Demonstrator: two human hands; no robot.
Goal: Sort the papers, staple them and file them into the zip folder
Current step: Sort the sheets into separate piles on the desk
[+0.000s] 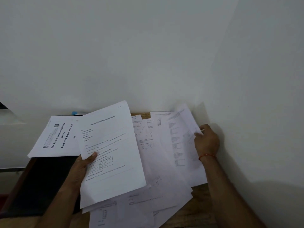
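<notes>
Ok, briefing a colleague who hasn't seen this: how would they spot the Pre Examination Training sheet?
On the wooden desk by the white wall, find the dark folder at left. The sheet lies across its far end, partly behind the page the left hand holds. It alone carries large bold sideways print.

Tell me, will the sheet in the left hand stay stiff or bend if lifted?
Probably floppy: the sheet is thin, and the left hand pinches only one edge. Likely light; it may slide on the loose papers beneath.

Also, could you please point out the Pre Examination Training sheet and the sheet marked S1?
Pre Examination Training sheet (pixel 57 136): head view, printed title.
Sheet marked S1 (pixel 113 145): head view, page middle.
</notes>
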